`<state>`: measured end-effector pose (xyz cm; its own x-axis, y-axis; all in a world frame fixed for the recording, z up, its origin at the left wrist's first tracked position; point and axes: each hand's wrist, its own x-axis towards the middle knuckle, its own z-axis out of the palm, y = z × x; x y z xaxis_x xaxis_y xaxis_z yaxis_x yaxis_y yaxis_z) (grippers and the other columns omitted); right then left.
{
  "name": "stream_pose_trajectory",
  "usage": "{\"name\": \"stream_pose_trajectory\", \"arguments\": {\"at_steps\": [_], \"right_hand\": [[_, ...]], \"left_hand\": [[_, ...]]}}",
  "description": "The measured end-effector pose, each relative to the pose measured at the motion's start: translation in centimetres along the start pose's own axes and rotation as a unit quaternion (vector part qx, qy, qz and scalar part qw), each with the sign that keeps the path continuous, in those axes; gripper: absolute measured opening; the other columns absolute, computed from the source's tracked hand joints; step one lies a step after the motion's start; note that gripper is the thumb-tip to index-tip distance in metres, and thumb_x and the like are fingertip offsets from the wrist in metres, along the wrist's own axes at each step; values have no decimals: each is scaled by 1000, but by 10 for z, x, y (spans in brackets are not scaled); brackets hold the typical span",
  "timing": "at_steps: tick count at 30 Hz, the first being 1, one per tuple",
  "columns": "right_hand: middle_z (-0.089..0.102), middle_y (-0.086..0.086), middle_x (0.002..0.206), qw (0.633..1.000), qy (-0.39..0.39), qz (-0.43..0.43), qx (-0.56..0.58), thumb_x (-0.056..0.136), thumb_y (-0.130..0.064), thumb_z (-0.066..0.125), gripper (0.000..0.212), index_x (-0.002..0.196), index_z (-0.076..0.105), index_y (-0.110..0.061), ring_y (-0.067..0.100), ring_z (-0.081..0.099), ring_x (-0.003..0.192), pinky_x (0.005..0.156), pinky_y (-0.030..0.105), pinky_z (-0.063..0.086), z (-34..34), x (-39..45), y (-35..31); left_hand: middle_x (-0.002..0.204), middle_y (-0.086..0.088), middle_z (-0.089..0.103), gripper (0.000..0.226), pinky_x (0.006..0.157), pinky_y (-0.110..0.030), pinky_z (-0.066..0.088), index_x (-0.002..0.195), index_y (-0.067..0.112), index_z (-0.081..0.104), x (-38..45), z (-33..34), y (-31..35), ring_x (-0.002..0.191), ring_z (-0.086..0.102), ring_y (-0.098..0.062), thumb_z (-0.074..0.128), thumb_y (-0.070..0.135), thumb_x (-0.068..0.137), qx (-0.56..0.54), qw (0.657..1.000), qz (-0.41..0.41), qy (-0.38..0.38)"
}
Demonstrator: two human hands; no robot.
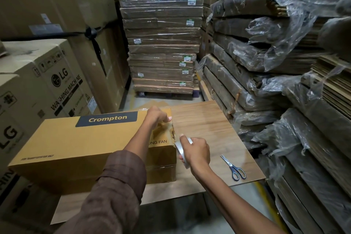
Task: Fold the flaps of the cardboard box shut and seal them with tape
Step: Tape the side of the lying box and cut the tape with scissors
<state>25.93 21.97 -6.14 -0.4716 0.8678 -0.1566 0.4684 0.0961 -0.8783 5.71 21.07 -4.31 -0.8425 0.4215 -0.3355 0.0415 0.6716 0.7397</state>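
Cardboard box (79, 144) flaps look folded; my left hand (158, 117) presses tape down, my right hand (195, 151) grips the tape roll (181, 151), sealing unfinished.

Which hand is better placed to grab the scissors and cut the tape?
Left, probably: the scissors lie nearer the right hand, but it grips the tape roll. The left hand only presses tape onto the box.

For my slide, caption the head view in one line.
Left hand presses tape onto the Crompton box end while right hand grips the tape roll; scissors lie nearby.
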Motion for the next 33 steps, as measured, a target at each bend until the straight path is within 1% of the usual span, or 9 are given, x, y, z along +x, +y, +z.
{"name": "stream_pose_trajectory", "arguments": {"at_steps": [3,7,9,14,18,20,24,28,33], "right_hand": [[68,-1,54,1000,-4,14,12,95,-52,55,46,70,65,-15,9,66,44,58,29,55,5,-3,3],[71,-1,58,992,-50,78,83,95,-59,54,45,86,65,-16,14,71,52,65,40,64,18,-9,13],[72,-2,62,989,-76,93,90,96,-60,52,42,90,62,-20,13,72,55,65,37,64,24,-13,15],[74,1,72,983,-107,101,113,99,-41,58,21,91,57,-21,15,73,59,57,30,61,25,-13,13],[77,8,77,943,-181,184,211,95,-43,62,32,106,64,-13,22,76,69,69,38,63,20,-3,11],[77,14,82,918,-232,221,233,92,-35,59,32,111,64,-9,28,75,71,74,42,62,16,3,9],[69,19,71,900,-256,249,249,84,-12,47,28,104,61,2,28,60,51,57,31,53,10,6,6],[64,14,65,913,-236,239,232,96,-25,56,30,104,67,3,22,55,45,48,25,48,14,6,9],[76,11,77,931,-211,206,215,99,-40,60,33,110,60,-9,23,69,60,65,37,61,22,12,15]], "left_hand": [[104,-12,70,33,92,-42,56,101,1,73,0,6,-1,101,66,-29,87,19,77,30,999,14,7],[98,-12,73,28,88,-41,58,97,1,74,5,3,2,96,68,-27,86,17,78,16,1000,24,-10],[94,-12,74,26,80,-36,57,96,-1,75,8,1,6,89,68,-25,85,14,78,17,999,32,-26],[81,-8,71,16,66,-32,48,86,4,78,12,5,5,73,59,-21,83,19,81,40,997,59,-29],[82,-13,74,17,70,-34,50,81,4,78,15,7,1,74,59,-22,86,19,78,57,994,79,-50],[78,-11,72,19,67,-33,47,83,2,78,14,7,1,73,56,-21,86,18,78,60,992,84,-67],[74,-6,67,21,57,-24,41,91,-2,75,11,5,3,69,54,-17,82,16,83,71,987,99,-105],[74,-5,67,13,53,-22,39,83,4,74,9,5,4,66,53,-13,82,14,82,76,986,101,-113],[72,-4,63,15,51,-24,38,83,6,72,11,-2,3,62,49,-14,79,19,86,67,986,109,-107]]}}
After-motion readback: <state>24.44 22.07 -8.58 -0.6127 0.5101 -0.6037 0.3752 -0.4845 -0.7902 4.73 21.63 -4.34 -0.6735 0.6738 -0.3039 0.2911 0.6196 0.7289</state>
